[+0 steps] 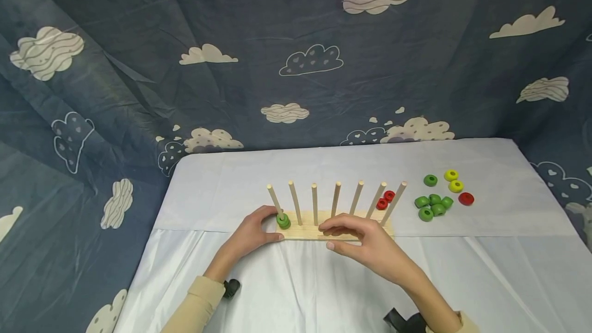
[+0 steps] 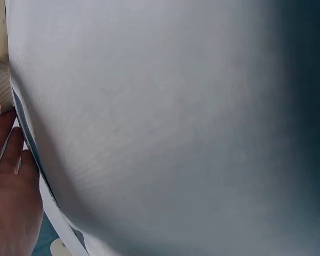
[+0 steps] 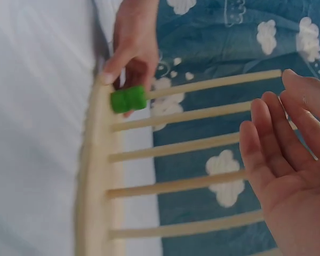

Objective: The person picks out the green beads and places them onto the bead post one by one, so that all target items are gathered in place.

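A wooden peg board [image 1: 305, 232] with several upright pegs lies across the white cloth. Two green beads [image 1: 283, 221] sit stacked at the foot of its leftmost peg [image 1: 275, 199]. My left hand [image 1: 250, 233] holds the board's left end, its thumb at the front edge and its fingers around the far side; the left wrist view shows fingertips [image 2: 8, 120] against the board's end. Over the right half of the board hovers my right hand [image 1: 365, 243], fingers loosely bent, thumb apart, nothing between them. In the right wrist view that hand [image 3: 293, 154] is near the peg tops.
Several green beads [image 1: 437, 209] lie right of the board, with two yellow beads [image 1: 456, 186] and a red bead [image 1: 466, 199] close by. Two more red beads [image 1: 382, 204] lie behind the board's right end. A dark cloud-patterned curtain [image 1: 254, 24] hangs behind the table.
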Demonstrator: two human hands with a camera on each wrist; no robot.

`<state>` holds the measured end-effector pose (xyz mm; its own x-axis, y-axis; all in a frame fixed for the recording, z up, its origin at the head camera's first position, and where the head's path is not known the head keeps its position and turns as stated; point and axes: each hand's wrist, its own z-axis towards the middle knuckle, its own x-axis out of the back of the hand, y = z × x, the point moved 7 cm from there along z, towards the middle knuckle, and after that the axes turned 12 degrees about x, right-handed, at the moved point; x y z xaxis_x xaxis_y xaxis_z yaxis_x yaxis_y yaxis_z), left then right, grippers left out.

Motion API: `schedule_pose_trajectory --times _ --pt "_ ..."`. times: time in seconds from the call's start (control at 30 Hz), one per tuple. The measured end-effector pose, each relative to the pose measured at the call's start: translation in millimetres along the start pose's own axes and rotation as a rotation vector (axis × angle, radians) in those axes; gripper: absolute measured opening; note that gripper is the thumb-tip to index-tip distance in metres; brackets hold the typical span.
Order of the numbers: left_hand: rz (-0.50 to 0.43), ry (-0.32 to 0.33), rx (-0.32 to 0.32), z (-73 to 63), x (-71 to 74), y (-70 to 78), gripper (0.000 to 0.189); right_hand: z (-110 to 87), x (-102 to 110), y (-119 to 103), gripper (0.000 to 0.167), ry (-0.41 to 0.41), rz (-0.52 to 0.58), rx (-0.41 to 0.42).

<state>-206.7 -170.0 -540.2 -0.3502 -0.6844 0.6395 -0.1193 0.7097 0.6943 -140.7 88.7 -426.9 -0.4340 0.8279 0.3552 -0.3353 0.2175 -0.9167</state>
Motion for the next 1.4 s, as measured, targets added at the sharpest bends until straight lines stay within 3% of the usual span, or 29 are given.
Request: schedule_pose_trajectory --times 0.57,0.73,0.97,1.4 --pt "-0.006 -0.013 -0.005 -1.3 0.3 -0.6 0.063 -60.8 29 49 0.029 0.225 -0.081 -0.073" --pt "-0.015 -0.006 0.000 -1.9 0.2 -1.3 0.063 -81.3 38 66 0.028 0.311 -0.121 -0.132" --pt "-0.008 0.006 0.003 -3.1 0.2 -2.1 0.063 -102.3 57 88 0.029 0.404 -0.207 -0.250" --pt "-0.004 0.004 -0.009 -2.0 -0.1 -0.7 0.063 -129.4 102 118 0.038 0.527 -0.488 -0.325"
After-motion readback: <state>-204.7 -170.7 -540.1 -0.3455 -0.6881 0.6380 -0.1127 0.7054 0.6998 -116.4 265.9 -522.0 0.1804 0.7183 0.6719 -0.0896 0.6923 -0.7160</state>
